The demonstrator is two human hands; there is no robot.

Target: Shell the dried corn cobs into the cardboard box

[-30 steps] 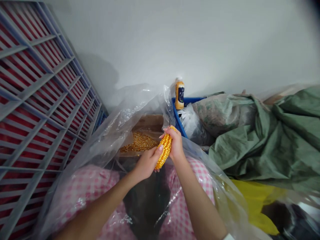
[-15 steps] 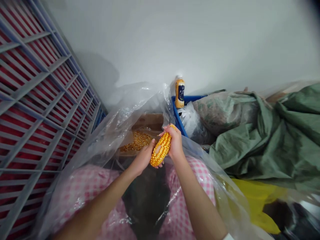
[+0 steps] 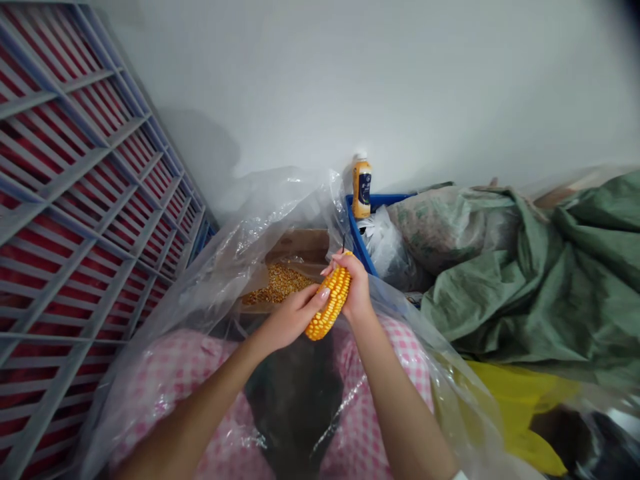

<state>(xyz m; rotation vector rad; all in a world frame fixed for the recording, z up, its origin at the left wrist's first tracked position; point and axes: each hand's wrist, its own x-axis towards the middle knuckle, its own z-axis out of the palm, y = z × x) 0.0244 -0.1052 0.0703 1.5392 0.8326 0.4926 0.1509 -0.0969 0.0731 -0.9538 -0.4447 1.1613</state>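
A yellow-orange dried corn cob (image 3: 333,301) is gripped in both of my hands above my lap. My right hand (image 3: 354,287) wraps its upper end, and my left hand (image 3: 293,319) presses its fingertips against the cob's side. The lower tip of the cob shows below my hands, and my fingers hide part of it. Just beyond my hands, loose corn kernels (image 3: 277,283) lie heaped in a cardboard box (image 3: 297,245). A clear plastic sheet (image 3: 210,293) drapes around the box and over my pink checked lap (image 3: 170,373).
A grey and red slatted rack (image 3: 75,167) stands at the left against a white wall (image 3: 350,80). Ahead, a yellow bottle (image 3: 361,187) stands behind a blue crate rim (image 3: 380,199). Green woven sacks (image 3: 505,287) are heaped at the right, above a yellow bag (image 3: 520,407).
The cob has turned in my hands and now sits higher and more to the right. My left hand has shifted up its side, with the fingers now across its face.
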